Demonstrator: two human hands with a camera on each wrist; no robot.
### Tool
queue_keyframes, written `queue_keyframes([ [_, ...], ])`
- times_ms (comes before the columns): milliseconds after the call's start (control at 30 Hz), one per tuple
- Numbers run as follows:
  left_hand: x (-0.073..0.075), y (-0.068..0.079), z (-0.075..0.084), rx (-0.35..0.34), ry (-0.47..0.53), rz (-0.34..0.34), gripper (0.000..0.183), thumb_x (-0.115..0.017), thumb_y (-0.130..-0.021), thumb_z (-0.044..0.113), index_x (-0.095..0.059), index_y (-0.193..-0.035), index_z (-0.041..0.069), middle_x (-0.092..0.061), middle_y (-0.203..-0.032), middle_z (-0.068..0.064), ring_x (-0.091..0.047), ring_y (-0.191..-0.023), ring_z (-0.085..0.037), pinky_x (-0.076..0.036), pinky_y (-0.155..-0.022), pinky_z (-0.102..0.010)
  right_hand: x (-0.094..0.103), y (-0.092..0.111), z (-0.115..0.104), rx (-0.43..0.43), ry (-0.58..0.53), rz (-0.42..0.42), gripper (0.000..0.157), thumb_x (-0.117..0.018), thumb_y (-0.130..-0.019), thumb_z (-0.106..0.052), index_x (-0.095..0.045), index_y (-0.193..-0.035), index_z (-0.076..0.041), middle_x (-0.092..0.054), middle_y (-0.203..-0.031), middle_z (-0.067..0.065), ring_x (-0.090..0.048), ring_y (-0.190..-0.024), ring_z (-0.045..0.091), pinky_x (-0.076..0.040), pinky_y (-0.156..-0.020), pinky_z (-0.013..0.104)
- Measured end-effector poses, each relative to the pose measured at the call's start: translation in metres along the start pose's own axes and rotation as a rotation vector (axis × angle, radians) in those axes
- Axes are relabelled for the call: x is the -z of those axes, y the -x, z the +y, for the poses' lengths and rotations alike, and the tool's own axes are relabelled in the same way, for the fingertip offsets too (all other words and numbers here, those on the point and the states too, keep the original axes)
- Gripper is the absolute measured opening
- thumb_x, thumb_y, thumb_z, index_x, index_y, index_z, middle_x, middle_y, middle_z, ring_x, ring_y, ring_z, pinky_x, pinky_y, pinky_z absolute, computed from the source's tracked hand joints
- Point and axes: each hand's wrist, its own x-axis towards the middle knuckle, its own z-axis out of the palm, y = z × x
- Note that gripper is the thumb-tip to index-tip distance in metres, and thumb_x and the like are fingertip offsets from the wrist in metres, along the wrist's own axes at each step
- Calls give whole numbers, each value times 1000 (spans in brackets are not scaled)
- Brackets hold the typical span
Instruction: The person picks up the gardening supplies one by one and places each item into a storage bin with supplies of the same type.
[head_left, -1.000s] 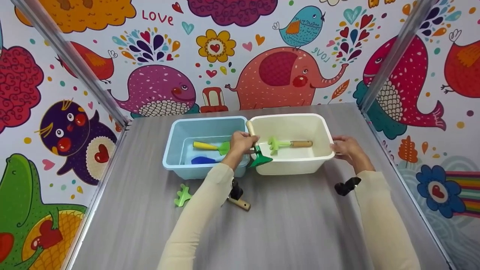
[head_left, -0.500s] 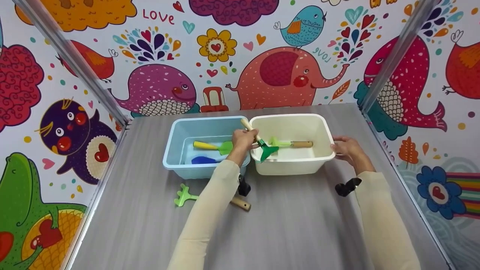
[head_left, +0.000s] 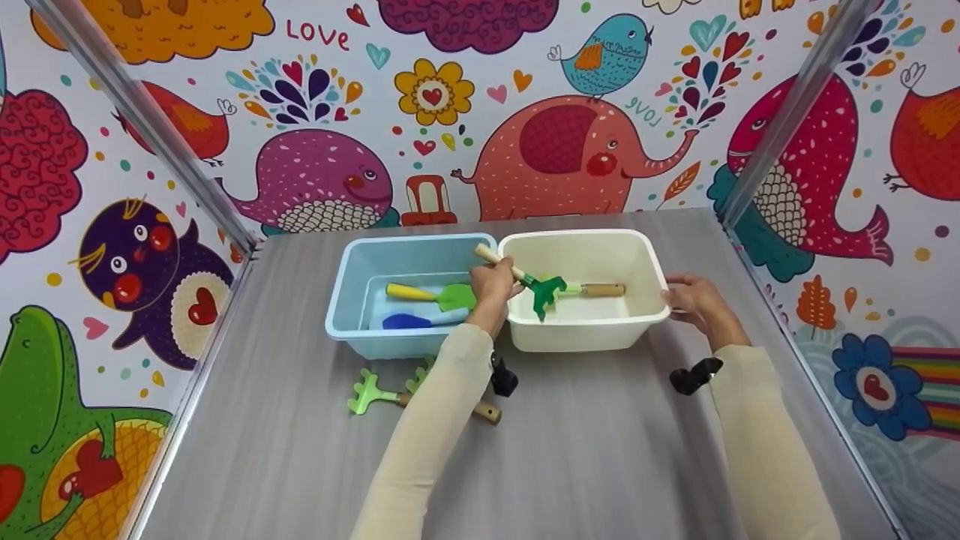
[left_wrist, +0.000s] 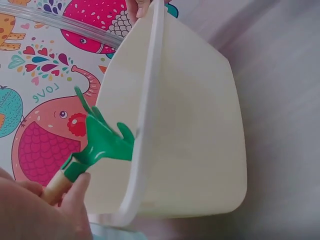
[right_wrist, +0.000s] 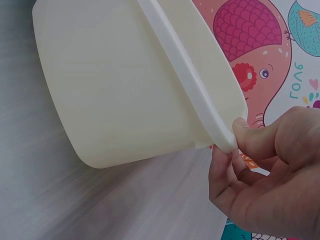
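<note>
My left hand (head_left: 492,285) grips the pale wooden handle of a dark green toy hand rake (head_left: 547,296), over the inner rims of two bins. Its pronged head hangs over the cream bin (head_left: 585,336), close to the near rim in the left wrist view. With thumb inside and fingers below, my right hand (right_wrist: 275,165) pinches that bin's rim at the right end. A light green rake (head_left: 600,289) with a wooden handle lies in the cream bin, partly hidden by the held rake.
Left of it stands a light blue bin (head_left: 375,342), holding a yellow-handled green shovel (head_left: 411,292) and a blue shovel (head_left: 406,321). Before the bins, light green rakes (head_left: 366,393) with wooden handles lie on the grey table (head_left: 585,450), partly under my left forearm. Patterned walls enclose it.
My left hand has moved slightly right, and the rake has swung from pointing down near the cream bin's corner to pointing right over the bin. My right hand stays on the rim.
</note>
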Motion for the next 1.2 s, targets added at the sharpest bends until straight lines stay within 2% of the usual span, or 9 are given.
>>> queue_keyframes([
  [167, -3, 0, -2, -3, 7, 18, 42, -57, -101, 18, -46, -134, -5, -61, -129, -24, -65, -119, -32, -59, -93, -38, 1, 1, -1, 12, 11, -3, 71, -61, -100, -26, -24, -156, -2, -33, -157, 23, -49, -119, 23, -46, -110, 37],
  [333, -7, -1, -8, -48, -102, 45, 41, -62, -97, 18, -48, -130, -2, -62, -124, -20, -67, -110, -29, -60, -90, -33, -1, 1, 0, 64, -2, -7, 68, -59, -100, -16, -25, -155, 2, -41, -150, 25, -57, -100, 12, -53, -82, 21],
  [400, -8, 0, -10, -65, -162, 60, 38, -63, -94, 17, -53, -127, -1, -65, -118, -18, -68, -104, -27, -59, -88, -32, -2, 1, 0, 64, -7, -7, 66, -58, -100, -14, -25, -155, 3, -42, -150, 25, -57, -96, 10, -52, -78, 19],
  [567, -10, 3, -15, -108, -321, 78, 32, -67, -91, 17, -62, -118, 2, -70, -110, -14, -66, -100, -25, -54, -90, -34, -2, 0, -1, 35, 7, -6, 67, -58, -100, -17, -24, -156, 1, -38, -155, 25, -57, -103, 13, -51, -86, 24],
  [700, -12, 4, -19, -151, -422, 63, 30, -69, -90, 18, -64, -116, 4, -72, -114, -14, -67, -106, -26, -53, -94, -35, -2, -1, -1, 35, 20, -7, 67, -57, -101, -19, -24, -156, 1, -38, -155, 25, -55, -112, 19, -51, -90, 26],
  [833, -15, 5, -21, -149, -457, 36, 30, -71, -89, 17, -65, -116, 3, -72, -114, -14, -67, -106, -26, -54, -94, -35, -1, 0, 0, 32, 31, -10, 66, -56, -102, -21, -24, -156, 1, -36, -156, 24, -52, -116, 22, -51, -94, 28],
  [1033, -16, 6, -24, -140, -474, 18, 30, -70, -87, 16, -68, -114, 3, -73, -111, -13, -66, -103, -25, -54, -92, -33, 0, 2, 1, 37, 13, -22, 71, -58, -101, -23, -21, -157, 1, -31, -159, 26, -47, -128, 31, -40, -117, 46],
  [1133, -16, 6, -24, -162, -503, 7, 29, -70, -87, 16, -69, -113, 4, -74, -111, -12, -67, -105, -24, -54, -91, -32, 1, 2, 2, 44, 18, -26, 75, -61, -100, -27, -21, -156, 2, -30, -159, 26, -46, -129, 32, -37, -119, 48],
  [1200, -16, 6, -25, -185, -508, -3, 28, -70, -86, 15, -70, -112, 4, -75, -108, -12, -69, -104, -25, -55, -89, -31, 1, 2, 2, 45, 17, -21, 74, -62, -99, -25, -22, -156, 1, -36, -155, 25, -53, -120, 26, -44, -114, 43],
])
